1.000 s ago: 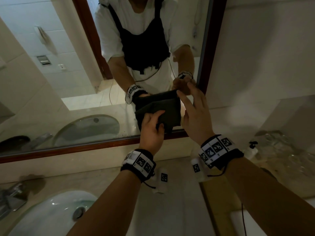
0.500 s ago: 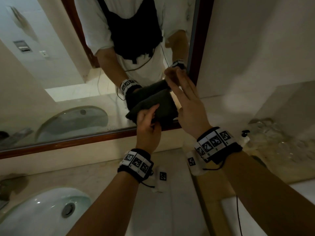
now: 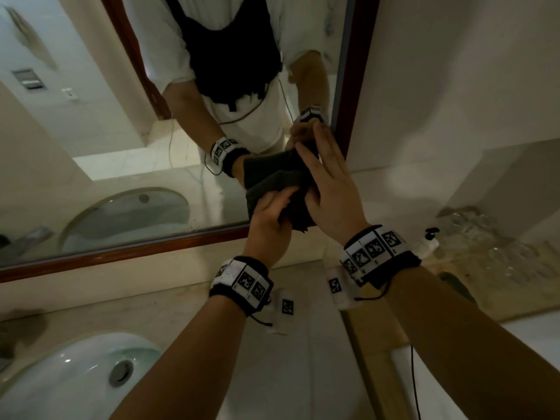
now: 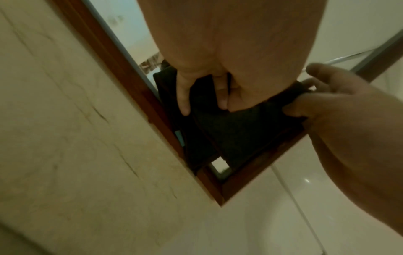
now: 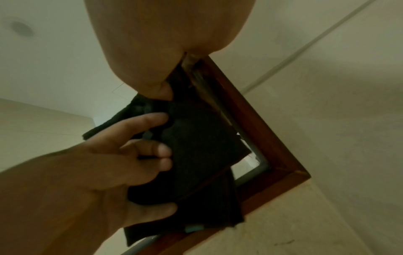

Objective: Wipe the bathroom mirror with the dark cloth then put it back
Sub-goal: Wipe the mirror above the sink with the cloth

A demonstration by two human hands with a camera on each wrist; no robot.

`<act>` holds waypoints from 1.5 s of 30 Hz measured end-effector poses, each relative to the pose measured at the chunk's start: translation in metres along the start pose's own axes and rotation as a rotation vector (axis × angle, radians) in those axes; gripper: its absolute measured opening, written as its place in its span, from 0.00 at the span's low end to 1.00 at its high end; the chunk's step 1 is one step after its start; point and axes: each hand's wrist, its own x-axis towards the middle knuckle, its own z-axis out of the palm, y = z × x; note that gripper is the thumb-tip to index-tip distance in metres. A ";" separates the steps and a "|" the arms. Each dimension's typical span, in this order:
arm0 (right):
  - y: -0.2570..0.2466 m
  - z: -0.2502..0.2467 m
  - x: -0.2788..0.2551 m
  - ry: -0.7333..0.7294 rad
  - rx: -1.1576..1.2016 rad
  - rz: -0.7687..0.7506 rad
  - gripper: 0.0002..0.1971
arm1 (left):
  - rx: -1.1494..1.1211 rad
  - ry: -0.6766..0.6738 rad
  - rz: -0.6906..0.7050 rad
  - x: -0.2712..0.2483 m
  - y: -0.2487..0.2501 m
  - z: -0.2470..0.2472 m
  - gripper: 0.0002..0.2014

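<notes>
The dark cloth (image 3: 272, 180) lies bunched against the mirror (image 3: 121, 140) at its lower right corner, just inside the wooden frame (image 3: 136, 250). My left hand (image 3: 269, 216) grips the cloth's lower part, fingers on the front and thumb under the folded edge. My right hand (image 3: 330, 189) holds its right edge, thumb pinching the fabric against nearly straight fingers. In the left wrist view the cloth (image 4: 235, 134) covers the frame corner, with the right hand (image 4: 348, 120) pinching its side. The right wrist view shows the left hand (image 5: 87, 172) clutching the cloth (image 5: 196, 146).
A white sink (image 3: 60, 383) sits in the marble counter (image 3: 303, 374) at lower left. Several glasses (image 3: 500, 247) and a small bottle (image 3: 430, 241) stand on the counter at right. A plain wall (image 3: 454, 71) runs to the right of the mirror frame.
The cloth has gone from a flatter fold to a tighter bunch. My right hand has closed in over its right edge. Both hands stay at the mirror's lower right corner.
</notes>
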 end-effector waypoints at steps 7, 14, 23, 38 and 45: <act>-0.015 0.024 -0.002 -0.024 -0.211 0.079 0.43 | 0.130 0.017 -0.127 -0.028 -0.027 -0.058 0.25; -0.023 0.053 -0.016 -0.074 -0.358 0.145 0.52 | 0.170 0.150 -0.193 -0.039 -0.036 -0.076 0.19; -0.010 0.068 -0.016 -0.022 -0.439 0.118 0.53 | 0.267 0.148 -0.190 -0.047 -0.048 -0.092 0.19; -0.003 0.076 -0.015 0.002 -0.420 0.070 0.53 | 0.277 0.387 -0.404 -0.064 -0.058 -0.119 0.16; -0.003 0.077 -0.016 -0.033 -0.441 0.098 0.56 | 0.271 0.298 -0.341 -0.041 -0.034 -0.060 0.19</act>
